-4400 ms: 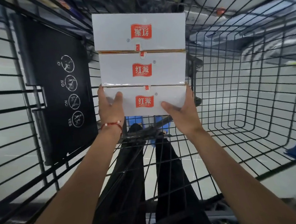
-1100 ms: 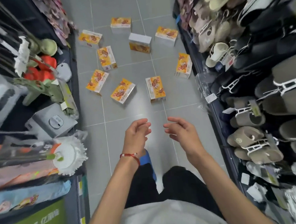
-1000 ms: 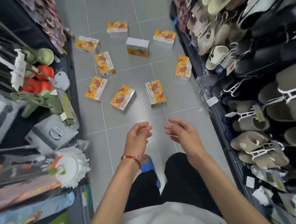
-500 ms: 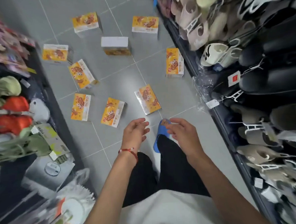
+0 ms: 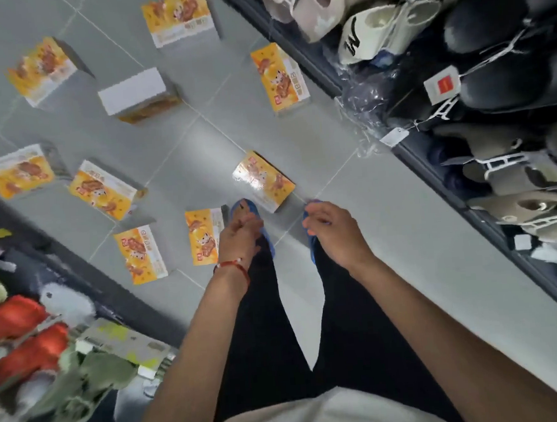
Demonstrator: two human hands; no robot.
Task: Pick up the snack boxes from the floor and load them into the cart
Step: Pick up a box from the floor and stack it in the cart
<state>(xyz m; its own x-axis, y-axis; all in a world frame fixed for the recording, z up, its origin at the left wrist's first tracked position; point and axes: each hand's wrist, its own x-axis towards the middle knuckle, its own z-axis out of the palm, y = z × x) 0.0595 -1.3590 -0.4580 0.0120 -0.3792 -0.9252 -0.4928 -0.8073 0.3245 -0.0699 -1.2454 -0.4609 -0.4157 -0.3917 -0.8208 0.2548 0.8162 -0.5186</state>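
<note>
closer than a moment ago, the snack boxes [image 5: 104, 190] now lie right at the person's feet, scattered over the grey floor tiles [image 5: 184, 151]. far left runs a shelf [image 5: 26, 353] of red and green goods. the left hand [image 5: 239, 236] hangs empty, fingers loosely curled, just beside one box [image 5: 205, 235]; another box [image 5: 263, 180] lies ahead, between both hands. the right hand [image 5: 334, 230] is likewise loose and empty. a rack of slippers [image 5: 515, 177] fills the right.
</note>
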